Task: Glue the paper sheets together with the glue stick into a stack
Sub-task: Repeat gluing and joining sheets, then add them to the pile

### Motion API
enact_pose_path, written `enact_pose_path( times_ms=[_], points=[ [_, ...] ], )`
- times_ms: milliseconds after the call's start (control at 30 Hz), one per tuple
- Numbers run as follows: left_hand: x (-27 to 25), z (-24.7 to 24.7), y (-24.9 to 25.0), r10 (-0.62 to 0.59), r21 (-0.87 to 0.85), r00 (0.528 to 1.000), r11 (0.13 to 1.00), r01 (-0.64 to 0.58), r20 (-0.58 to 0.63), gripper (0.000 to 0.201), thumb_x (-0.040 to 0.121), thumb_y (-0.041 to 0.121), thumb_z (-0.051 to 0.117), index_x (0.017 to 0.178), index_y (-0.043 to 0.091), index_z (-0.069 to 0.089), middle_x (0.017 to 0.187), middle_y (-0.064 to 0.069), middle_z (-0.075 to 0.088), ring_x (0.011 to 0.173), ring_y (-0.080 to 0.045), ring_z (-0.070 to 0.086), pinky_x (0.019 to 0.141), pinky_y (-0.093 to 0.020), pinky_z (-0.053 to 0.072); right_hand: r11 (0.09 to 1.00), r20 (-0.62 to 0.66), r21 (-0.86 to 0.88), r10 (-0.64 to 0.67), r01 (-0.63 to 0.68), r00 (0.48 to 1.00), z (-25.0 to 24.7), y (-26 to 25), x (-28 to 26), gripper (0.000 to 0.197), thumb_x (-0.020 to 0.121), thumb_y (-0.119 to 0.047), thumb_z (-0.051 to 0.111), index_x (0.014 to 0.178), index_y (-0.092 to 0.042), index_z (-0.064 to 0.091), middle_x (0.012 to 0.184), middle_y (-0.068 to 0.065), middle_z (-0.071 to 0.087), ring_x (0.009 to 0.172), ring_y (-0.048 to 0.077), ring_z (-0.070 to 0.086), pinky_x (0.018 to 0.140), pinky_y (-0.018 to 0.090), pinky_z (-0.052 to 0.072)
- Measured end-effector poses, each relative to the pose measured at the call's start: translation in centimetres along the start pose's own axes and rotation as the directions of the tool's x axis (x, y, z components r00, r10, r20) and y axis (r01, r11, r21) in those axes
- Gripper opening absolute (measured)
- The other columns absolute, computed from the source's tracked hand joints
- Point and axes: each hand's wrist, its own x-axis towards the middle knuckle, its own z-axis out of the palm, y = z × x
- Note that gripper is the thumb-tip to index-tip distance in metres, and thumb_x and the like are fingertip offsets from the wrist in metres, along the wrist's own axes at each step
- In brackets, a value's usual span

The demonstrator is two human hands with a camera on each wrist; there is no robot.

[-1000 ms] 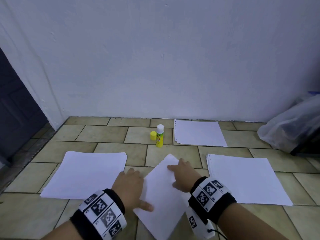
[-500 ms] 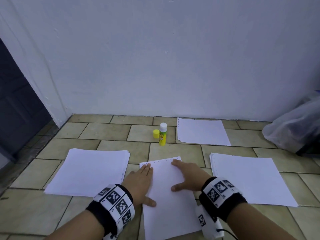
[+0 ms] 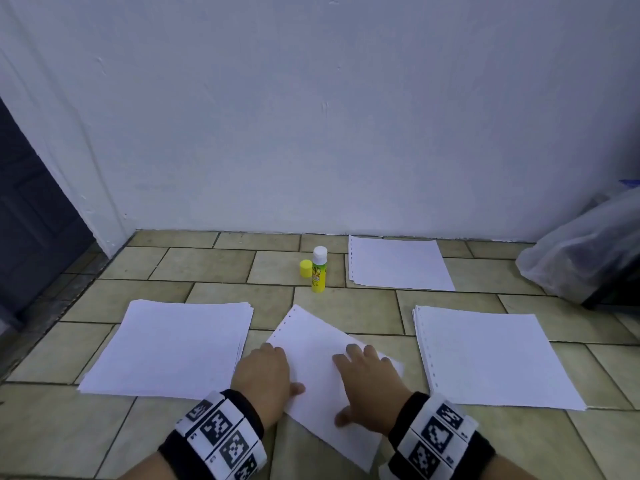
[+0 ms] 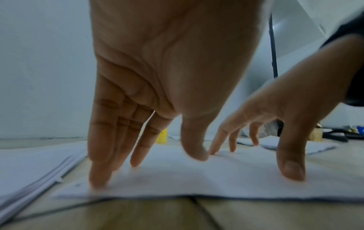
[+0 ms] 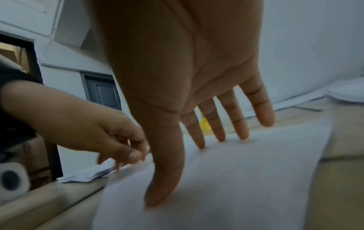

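Observation:
A single white sheet [image 3: 313, 344] with a punched edge lies skewed on the tiled floor in front of me. My left hand [image 3: 265, 379] presses on its left edge with straight fingers [image 4: 98, 168], thumb on the paper. My right hand [image 3: 367, 382] lies spread on the sheet [image 5: 246, 179], fingertips [image 5: 220, 133] touching it. An uncapped yellow glue stick [image 3: 319, 270] stands upright farther back, its yellow cap [image 3: 305, 268] beside it on the left. Paper stacks lie at the left [image 3: 173, 344], right [image 3: 491, 358] and back right [image 3: 398, 263].
A white wall [image 3: 311, 116] closes the back of the floor. A clear plastic bag [image 3: 585, 251] sits at the far right, and a dark door [image 3: 31, 209] stands at the left. Bare tiles [image 3: 207, 265] separate the stacks.
Under both hands the sheet has turned from square-on half a second ago to skewed, its punched corner now pointing toward the glue stick. Both hands stay pressed on it.

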Motion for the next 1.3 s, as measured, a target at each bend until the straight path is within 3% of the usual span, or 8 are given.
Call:
enact_pose_path(
  times_ms=[133, 300, 400, 500, 733, 900, 1100, 1300],
  points=[
    [0.3, -0.2, -1.5, 0.103, 0.055, 0.995, 0.993, -0.102, -0.01, 0.024, 0.095, 0.013, 0.049, 0.118, 0.009, 0.051, 0.125, -0.006, 0.053, 0.111, -0.021, 0.054, 0.072, -0.027, 0.032, 0.994, 0.02, 0.076, -0.086, 0.084, 0.996, -0.4, 2.4, 0.6, 0.088, 0.083, -0.03, 0.071, 0.151, -0.018, 0.017, 0.158, 0.004, 0.013, 0.144, 0.022, 0.017, 0.115, 0.041, 0.022],
    [1.9, 0.0, -2.9, 0.292, -0.096, 0.956, 0.952, -0.289, 0.016, 0.064, 0.08, 0.037, 0.073, 0.129, 0.014, 0.038, 0.135, -0.003, 0.032, 0.126, -0.018, 0.033, 0.096, -0.029, 0.039, 0.984, 0.053, 0.142, -0.112, 0.104, 0.992, -1.2, 5.7, 1.6, 0.101, 0.08, -0.031, 0.075, 0.153, -0.023, 0.006, 0.161, -0.007, -0.001, 0.148, 0.012, 0.002, 0.12, 0.039, 0.008],
    [2.9, 0.4, -3.3, 0.267, -0.085, 0.959, 0.962, -0.26, 0.092, 0.109, 0.077, 0.048, 0.073, 0.15, 0.004, 0.006, 0.158, -0.01, 0.0, 0.147, -0.023, 0.002, 0.119, -0.038, 0.014, 0.982, 0.036, 0.191, -0.003, -0.004, 0.999, -1.2, 7.0, 2.0, 0.118, 0.071, -0.043, 0.079, 0.153, -0.018, -0.001, 0.161, -0.004, -0.002, 0.148, 0.012, 0.004, 0.12, 0.042, 0.008],
    [3.5, 0.6, -3.5, 0.202, -0.088, 0.956, 0.978, -0.188, 0.21, 0.126, 0.078, 0.053, 0.071, 0.148, 0.002, -0.021, 0.157, -0.01, -0.024, 0.147, -0.022, -0.017, 0.12, -0.042, -0.002, 0.967, 0.035, 0.23, 0.101, -0.107, 0.994, -0.7, 7.7, 1.9, 0.129, 0.064, -0.053, 0.08, 0.153, -0.013, -0.006, 0.161, -0.002, -0.004, 0.148, 0.014, 0.005, 0.12, 0.044, 0.008],
    [3.5, 0.3, -3.4, 0.201, -0.176, 0.934, 0.972, -0.154, 0.295, 0.129, 0.078, 0.052, 0.071, 0.143, 0.0, -0.028, 0.153, -0.013, -0.033, 0.144, -0.024, -0.024, 0.12, -0.038, -0.001, 0.958, 0.031, 0.248, 0.139, -0.142, 0.99, -1.2, 7.4, 1.9, 0.134, 0.06, -0.056, 0.081, 0.152, -0.009, -0.004, 0.159, 0.002, 0.016, 0.145, 0.017, 0.018, 0.119, 0.044, 0.0],
    [3.4, 0.3, -3.5, 0.211, -0.198, 0.933, 0.968, -0.158, 0.291, 0.128, 0.079, 0.051, 0.07, 0.143, 0.001, -0.029, 0.152, -0.012, -0.034, 0.144, -0.024, -0.025, 0.119, -0.037, -0.001, 0.759, -0.061, 0.648, 0.14, -0.067, 0.988, -2.2, 8.4, 1.4, 0.116, 0.058, -0.04, 0.089, 0.149, -0.022, 0.018, 0.143, 0.002, 0.045, 0.124, 0.021, 0.049, 0.104, 0.029, 0.039],
    [3.5, 0.4, -3.5, 0.212, -0.19, 0.93, 0.969, -0.159, 0.301, 0.127, 0.08, 0.052, 0.068, 0.143, 0.001, -0.03, 0.152, -0.012, -0.035, 0.143, -0.024, -0.027, 0.119, -0.037, -0.002, 0.494, -0.265, 0.86, 0.219, 0.127, 0.939, -0.8, 8.2, -0.1, 0.075, 0.059, -0.019, 0.089, 0.111, -0.047, 0.043, 0.122, -0.007, 0.042, 0.102, 0.026, 0.061, 0.083, 0.041, 0.057],
    [3.6, 0.7, -3.5, 0.207, -0.177, 0.935, 0.971, -0.16, 0.289, 0.127, 0.08, 0.053, 0.068, 0.143, -0.001, -0.029, 0.152, -0.014, -0.033, 0.144, -0.025, -0.026, 0.119, -0.036, -0.003, 0.688, -0.241, 0.716, 0.09, 0.115, 0.966, 0.9, 7.1, -1.3, 0.038, 0.074, -0.018, 0.078, 0.094, -0.045, 0.06, 0.118, -0.009, 0.053, 0.106, 0.018, 0.057, 0.088, 0.025, 0.052]
  ],
)
